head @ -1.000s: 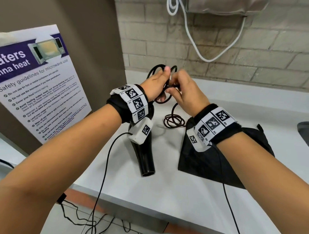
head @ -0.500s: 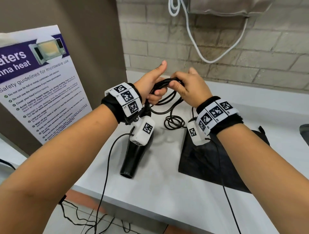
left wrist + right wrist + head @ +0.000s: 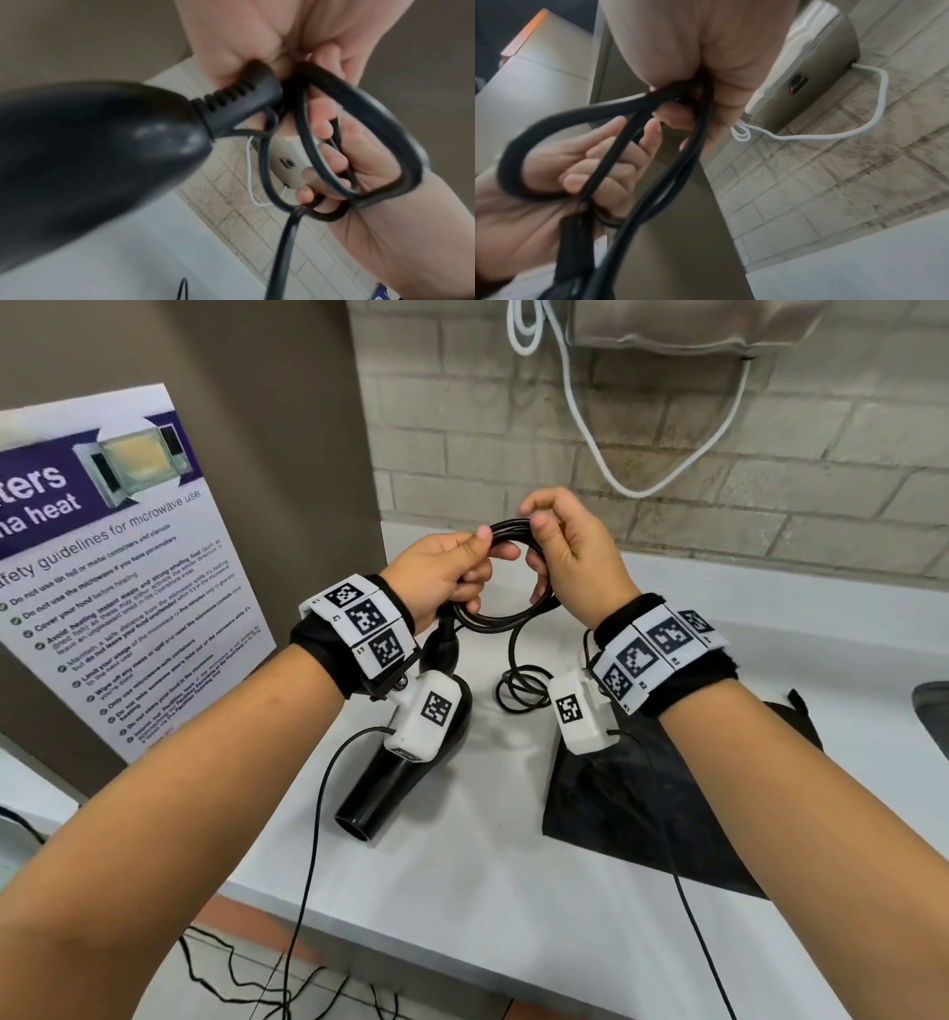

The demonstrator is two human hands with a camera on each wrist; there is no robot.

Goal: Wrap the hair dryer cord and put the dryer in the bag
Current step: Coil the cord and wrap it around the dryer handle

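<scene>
The black hair dryer (image 3: 395, 778) hangs nozzle-down over the white counter, just below my left wrist; its handle end and ribbed strain relief (image 3: 236, 101) fill the left wrist view. My left hand (image 3: 457, 572) grips the black cord loops (image 3: 506, 621) beside the strain relief. My right hand (image 3: 560, 546) pinches the top of the same coil (image 3: 618, 150) between thumb and forefinger. A loose tail of cord (image 3: 518, 685) drops from the coil to a small pile on the counter. The flat black bag (image 3: 662, 803) lies under my right wrist.
The white counter (image 3: 462, 891) ends near me, with thin black cables hanging over its edge to the floor. A microwave safety poster (image 3: 118, 567) stands at the left. A wall-mounted unit (image 3: 667, 325) with a white cable hangs on the brick wall behind. A dark basin edge (image 3: 932, 711) shows at right.
Both hands have turned the coil so it now faces me as an open ring. The dryer's nozzle has swung left. Less loose cord lies on the counter.
</scene>
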